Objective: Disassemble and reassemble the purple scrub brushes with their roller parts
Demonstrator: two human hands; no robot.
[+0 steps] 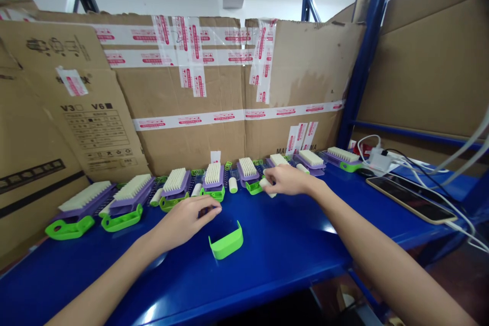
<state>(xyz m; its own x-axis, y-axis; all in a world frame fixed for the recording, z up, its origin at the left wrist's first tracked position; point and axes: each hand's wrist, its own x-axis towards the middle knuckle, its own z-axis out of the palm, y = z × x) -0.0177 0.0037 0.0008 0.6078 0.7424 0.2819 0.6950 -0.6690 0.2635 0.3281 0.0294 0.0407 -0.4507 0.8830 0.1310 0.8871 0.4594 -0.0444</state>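
A row of purple brushes with cream bristles and green handles (214, 177) lines the back of the blue table (290, 244). My left hand (189, 219) rests on the table with its fingers curled, pinching something small and dark that I cannot make out. A loose green handle piece (226, 244) lies just in front of it. My right hand (284, 180) reaches into the row, fingers closed on a small cream roller (267, 184), beside a brush with a green handle (250, 173).
Taped cardboard sheets (183, 97) wall off the back and both sides. A phone (410, 197) lies at the right with white cables and a charger (380, 159). Blue rack posts (362, 61) rise at the right. Loose cream rollers (233, 185) lie between the brushes.
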